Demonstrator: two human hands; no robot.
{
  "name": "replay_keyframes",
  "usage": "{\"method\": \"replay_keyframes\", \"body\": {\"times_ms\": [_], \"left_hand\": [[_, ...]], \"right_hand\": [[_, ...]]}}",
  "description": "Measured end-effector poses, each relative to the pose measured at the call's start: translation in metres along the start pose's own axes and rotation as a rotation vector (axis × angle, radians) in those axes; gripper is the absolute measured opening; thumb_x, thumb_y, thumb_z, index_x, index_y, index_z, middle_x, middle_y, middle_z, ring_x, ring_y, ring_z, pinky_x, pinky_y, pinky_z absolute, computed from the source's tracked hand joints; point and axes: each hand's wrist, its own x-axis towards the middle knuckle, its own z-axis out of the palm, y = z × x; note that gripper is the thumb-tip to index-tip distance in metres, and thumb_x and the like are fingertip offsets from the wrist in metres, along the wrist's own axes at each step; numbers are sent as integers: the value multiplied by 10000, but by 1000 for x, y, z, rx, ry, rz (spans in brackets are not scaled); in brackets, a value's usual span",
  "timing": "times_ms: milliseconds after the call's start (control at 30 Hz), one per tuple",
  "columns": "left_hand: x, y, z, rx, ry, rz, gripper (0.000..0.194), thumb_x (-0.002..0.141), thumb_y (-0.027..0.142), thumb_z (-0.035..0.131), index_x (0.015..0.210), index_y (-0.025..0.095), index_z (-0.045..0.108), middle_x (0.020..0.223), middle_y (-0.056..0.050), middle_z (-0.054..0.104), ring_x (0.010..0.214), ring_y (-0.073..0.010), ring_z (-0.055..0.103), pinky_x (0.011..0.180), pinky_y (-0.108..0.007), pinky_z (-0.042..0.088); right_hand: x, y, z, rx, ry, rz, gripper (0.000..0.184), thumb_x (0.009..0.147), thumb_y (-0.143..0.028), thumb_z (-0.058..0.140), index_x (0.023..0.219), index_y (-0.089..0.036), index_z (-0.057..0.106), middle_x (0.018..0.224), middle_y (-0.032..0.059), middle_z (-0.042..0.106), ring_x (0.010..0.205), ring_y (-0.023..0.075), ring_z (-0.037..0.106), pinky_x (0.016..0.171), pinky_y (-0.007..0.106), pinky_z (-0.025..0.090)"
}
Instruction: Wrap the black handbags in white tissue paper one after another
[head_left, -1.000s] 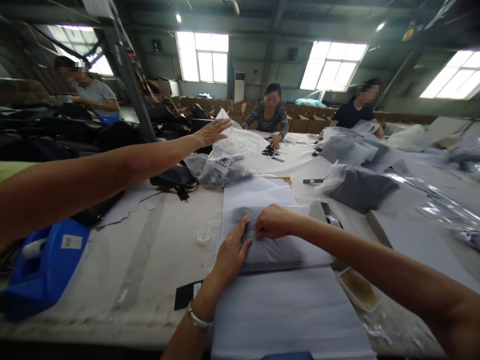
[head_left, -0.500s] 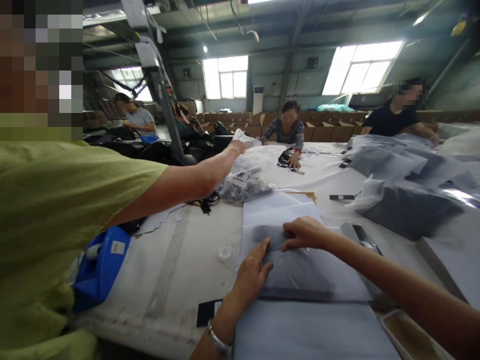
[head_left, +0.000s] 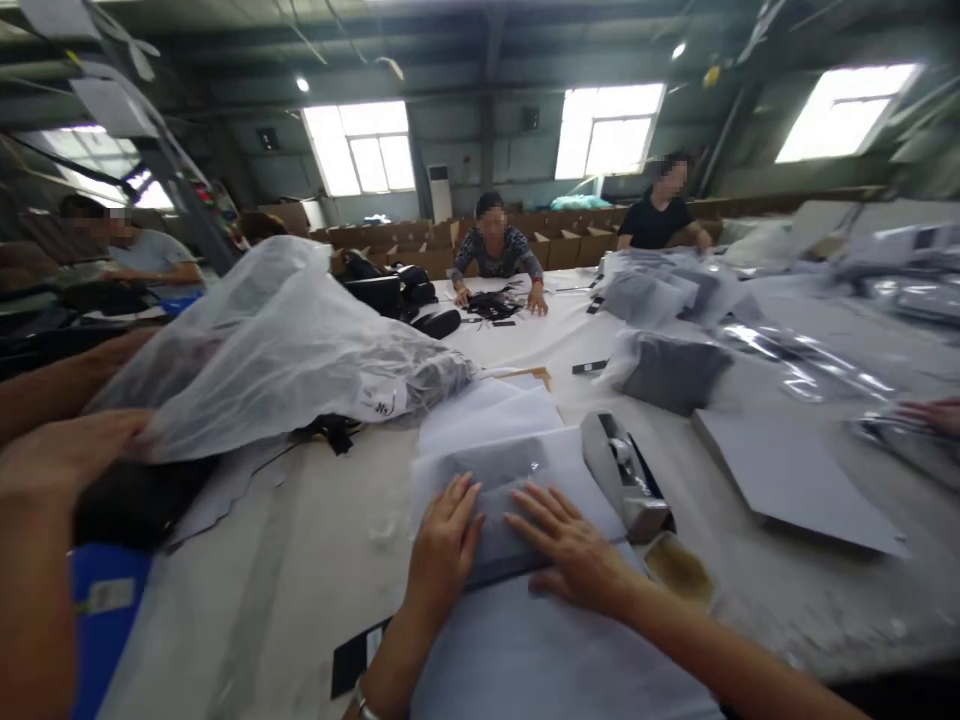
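Observation:
A flat dark grey packet (head_left: 491, 465) in a thin see-through wrap lies on white paper sheets (head_left: 555, 650) before me. My left hand (head_left: 442, 550) rests on its left side, fingers stretched and pointing away from me. On the right part of the packet, my right hand (head_left: 570, 550) lies flat with its fingers spread. Neither hand grips anything. Just right of the sheets stands a grey tape dispenser (head_left: 626, 475). A black tag (head_left: 349, 660) lies beside my left wrist.
At left, a co-worker's hands hold a large translucent plastic bag (head_left: 262, 350) over the table. A blue bin (head_left: 112, 610) is below it. Farther right lie a grey-white board (head_left: 795, 480) and wrapped grey packets (head_left: 667, 370). Another person sorts black tags (head_left: 491, 305) across the table.
My right hand has uncurled from the packet's upper edge and now lies flat on it. The co-worker at left has drawn the plastic bag nearer and spread it. My view has turned right.

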Motion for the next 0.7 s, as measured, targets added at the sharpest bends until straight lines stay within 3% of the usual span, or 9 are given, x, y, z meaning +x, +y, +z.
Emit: {"method": "replay_keyframes", "body": {"times_ms": [100,167,333,467,533,700], "left_hand": [[4,-4,7,106,-76,70,411,977,342,471,1373,241,521,1469,-87,496,1382,-284,423,1106,-580,387],[7,-10,6,120,-101,79,423,983,361,457,1389,251,501,1473,-86,492,1376,-276,433,1088,-567,413],[13,-20,-16,132,2,55,475,984,373,445,1447,273,416,1491,-94,470,1398,-267,402,1126,-564,355],[20,-18,-33,147,178,-41,622,967,398,465,1530,272,234,1550,-111,374,1452,-287,294,1154,-586,291],[24,-19,-37,141,236,-111,651,969,398,449,1547,272,176,1572,-110,328,1458,-293,277,1157,-572,303],[24,-28,-34,131,240,-144,668,965,335,458,1552,330,140,1566,-55,350,1420,-288,361,1125,-523,403]], "right_hand": [[4,2,16,18,-55,-10,832,780,-283,729,1511,-256,332,1592,118,261,1470,352,177,1168,593,227],[10,7,17,35,-66,-23,777,820,-234,645,1521,-261,310,1587,118,278,1467,350,188,1165,593,226],[35,20,-24,107,-80,-32,819,766,-246,669,1511,-218,331,1528,138,394,1415,363,316,1135,548,311],[71,47,-62,105,55,-14,625,847,-342,636,1427,-189,462,1437,120,519,1341,305,445,1122,468,343],[90,62,-69,40,68,-39,628,836,-408,659,1401,-195,487,1409,118,547,1306,315,480,1095,479,362],[129,85,-69,-83,-93,-120,590,806,-424,684,1325,-187,534,1277,121,638,1104,283,626,878,383,504]]}}
